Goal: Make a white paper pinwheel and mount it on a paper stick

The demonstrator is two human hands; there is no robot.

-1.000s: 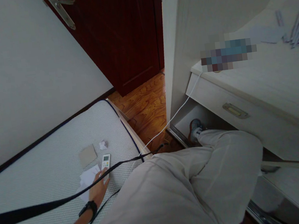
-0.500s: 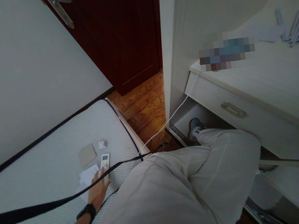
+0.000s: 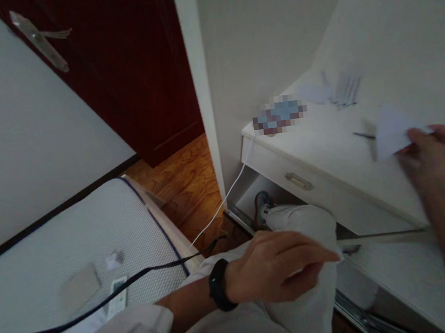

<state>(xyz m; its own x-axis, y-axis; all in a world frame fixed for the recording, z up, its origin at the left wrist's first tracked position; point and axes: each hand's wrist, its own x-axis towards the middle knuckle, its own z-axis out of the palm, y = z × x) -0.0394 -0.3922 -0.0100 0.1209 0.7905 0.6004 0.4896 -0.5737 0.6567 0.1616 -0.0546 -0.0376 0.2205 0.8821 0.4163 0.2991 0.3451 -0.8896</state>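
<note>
My left hand (image 3: 275, 265), with a black watch (image 3: 216, 286) on the wrist, hovers above my knee in pale trousers (image 3: 302, 221). Its fingers are pinched together on what looks like a thin white slip; most of it is hidden. My right hand (image 3: 432, 154) is blurred over the white desk (image 3: 326, 148) and grips a white paper piece (image 3: 390, 129). A white remote (image 3: 116, 303), a grey card (image 3: 79, 287) and a crumpled paper scrap (image 3: 114, 259) lie on the mattress (image 3: 34, 254) at lower left.
Several papers (image 3: 343, 89) lie at the back of the desk, above a drawer with a metal handle (image 3: 299, 181). A white cable (image 3: 219, 207) hangs from the desk to the wooden floor (image 3: 183, 176). A dark red door (image 3: 121, 65) stands behind. A black strap (image 3: 82, 313) crosses the mattress.
My left hand has lifted off the papers beside the remote and moved right, over my knee. My right hand has come into view holding a paper. The view has swung right.
</note>
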